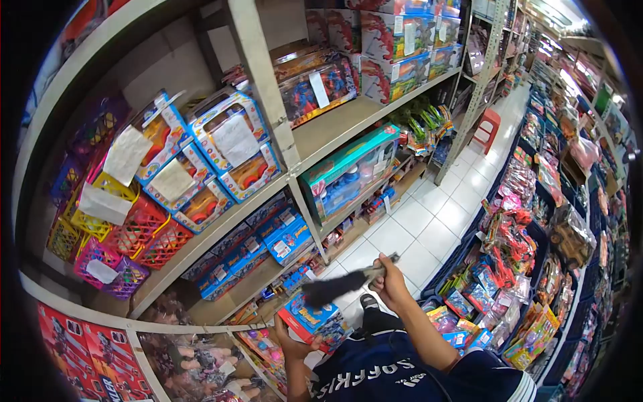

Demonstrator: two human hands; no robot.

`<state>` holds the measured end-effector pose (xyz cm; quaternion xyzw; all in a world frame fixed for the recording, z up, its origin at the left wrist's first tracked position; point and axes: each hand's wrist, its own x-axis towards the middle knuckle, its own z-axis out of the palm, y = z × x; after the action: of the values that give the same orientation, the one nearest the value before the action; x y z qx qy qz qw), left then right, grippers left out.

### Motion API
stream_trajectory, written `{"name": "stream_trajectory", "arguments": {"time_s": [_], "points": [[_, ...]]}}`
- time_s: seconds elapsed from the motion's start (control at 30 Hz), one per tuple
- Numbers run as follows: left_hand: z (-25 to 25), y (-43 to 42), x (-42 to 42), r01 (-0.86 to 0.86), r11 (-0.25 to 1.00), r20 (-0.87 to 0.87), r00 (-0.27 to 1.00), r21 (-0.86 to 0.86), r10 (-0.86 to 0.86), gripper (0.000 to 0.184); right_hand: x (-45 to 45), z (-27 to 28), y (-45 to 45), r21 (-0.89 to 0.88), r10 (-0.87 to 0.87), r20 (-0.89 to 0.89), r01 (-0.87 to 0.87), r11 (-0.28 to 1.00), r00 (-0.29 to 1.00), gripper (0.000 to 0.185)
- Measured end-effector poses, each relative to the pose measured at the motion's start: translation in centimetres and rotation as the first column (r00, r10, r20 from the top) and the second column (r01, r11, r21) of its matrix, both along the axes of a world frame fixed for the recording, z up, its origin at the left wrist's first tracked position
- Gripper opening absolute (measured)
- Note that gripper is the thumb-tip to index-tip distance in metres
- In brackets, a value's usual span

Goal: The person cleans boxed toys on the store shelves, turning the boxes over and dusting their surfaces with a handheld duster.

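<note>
My left hand (297, 343) holds a red and blue toy box (313, 316) by its side, low in front of my body. In my right hand (392, 285) is the handle of a dark duster (338, 287), its fingers wrapped round the handle. The duster's bristly head hangs over the top part of the box; whether the two touch cannot be told. Beside the box, on the lower shelf, are blue boxes (284, 236) with similar printing.
Metal shelving (288, 154) runs along the left with boxed toys and colourful baskets (137, 231). A large teal box (351, 177) lies on a shelf. Bins of packaged toys (509, 248) line the right. A red stool (487, 129) stands down the tiled aisle (429, 208).
</note>
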<state>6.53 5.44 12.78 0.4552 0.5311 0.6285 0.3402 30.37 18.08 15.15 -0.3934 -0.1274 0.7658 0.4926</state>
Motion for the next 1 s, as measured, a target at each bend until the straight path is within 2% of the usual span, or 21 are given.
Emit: {"name": "stream_trajectory", "arguments": {"time_s": [0.03,0.1,0.17,0.23,0.27,0.33,0.4,0.47,0.5,0.6,0.63,0.67,0.73,0.8,0.87,0.9,0.97,1.0], "points": [[-0.1,0.3,0.2,0.009,1.000,-0.004,1.000,0.005,-0.009,0.099,0.7,-0.3,0.3,0.005,-0.009,-0.004,0.009,1.000,1.000,0.033],[-0.2,1.4,0.4,0.016,0.999,0.026,1.000,-0.036,-0.015,0.100,1.9,-0.1,1.2,0.074,0.111,-0.096,-0.104,0.992,0.989,0.031],[-0.3,2.2,1.0,0.014,0.998,0.017,1.000,-0.064,-0.013,0.100,2.6,-0.1,1.7,0.032,0.101,-0.081,-0.099,0.995,0.992,0.030],[-0.2,3.1,1.5,-0.016,0.999,-0.062,0.998,-0.036,0.014,0.101,3.3,-0.6,2.9,0.028,-0.014,-0.111,0.017,0.999,0.994,0.030],[0.7,3.6,2.1,-0.002,0.999,-0.040,0.999,-0.052,0.000,0.101,3.7,-0.6,3.4,0.012,-0.033,-0.122,0.035,0.999,0.992,0.031],[1.3,4.7,3.1,0.009,1.000,0.001,1.000,-0.015,-0.009,0.100,5.1,-0.3,4.2,0.086,0.089,-0.156,-0.076,0.993,0.984,0.031],[2.4,5.7,3.9,0.005,1.000,-0.047,0.999,0.008,-0.004,0.099,5.4,0.3,5.1,0.040,0.088,-0.154,-0.083,0.996,0.984,0.032],[3.4,6.5,5.1,0.015,1.000,-0.033,0.999,-0.009,-0.015,0.099,5.7,0.7,6.1,0.035,-0.025,-0.142,0.030,0.999,0.990,0.032],[2.6,7.0,4.8,0.033,0.999,-0.105,0.994,-0.008,-0.034,0.099,6.2,0.1,6.6,0.065,-0.013,-0.160,0.023,0.998,0.987,0.032],[3.6,8.3,6.1,0.042,0.999,-0.116,0.992,-0.026,-0.045,0.106,7.5,0.3,8.0,0.073,0.092,-0.145,-0.082,0.994,0.985,0.032],[4.1,8.8,6.8,0.052,0.998,-0.064,0.996,-0.039,-0.054,0.107,7.6,0.2,8.5,0.085,0.070,-0.160,-0.056,0.995,0.985,0.033],[4.0,9.2,7.0,0.047,0.998,-0.068,0.996,-0.036,-0.049,0.107,7.8,-0.1,9.1,0.089,0.075,-0.164,-0.061,0.994,0.984,0.033],[3.4,9.9,7.4,0.008,0.998,-0.124,0.992,-0.055,-0.015,0.108,8.2,-1.0,10.3,0.029,-0.032,-0.187,0.038,0.999,0.982,0.036],[4.4,11.0,8.6,-0.007,1.000,-0.052,0.999,-0.014,0.007,0.100,8.8,-0.7,11.0,0.035,0.037,-0.189,-0.031,0.999,0.981,0.034],[4.8,11.9,9.2,0.000,1.000,-0.077,0.997,0.013,0.001,0.101,9.4,0.2,11.8,0.019,0.104,-0.180,-0.102,0.995,0.978,0.032],[4.5,11.9,9.5,-0.026,1.000,-0.077,0.997,0.000,0.026,0.100,9.4,0.0,12.4,0.027,0.109,-0.177,-0.106,0.994,0.978,0.032],[5.1,12.2,10.5,-0.055,0.997,-0.114,0.992,-0.059,0.048,0.106,9.6,-1.1,13.8,-0.019,-0.027,-0.214,0.024,1.000,0.976,0.031],[4.6,12.4,10.5,-0.057,0.997,-0.111,0.993,-0.057,0.051,0.106,9.9,-1.6,14.4,0.011,0.023,-0.244,-0.021,1.000,0.969,0.031]]}}
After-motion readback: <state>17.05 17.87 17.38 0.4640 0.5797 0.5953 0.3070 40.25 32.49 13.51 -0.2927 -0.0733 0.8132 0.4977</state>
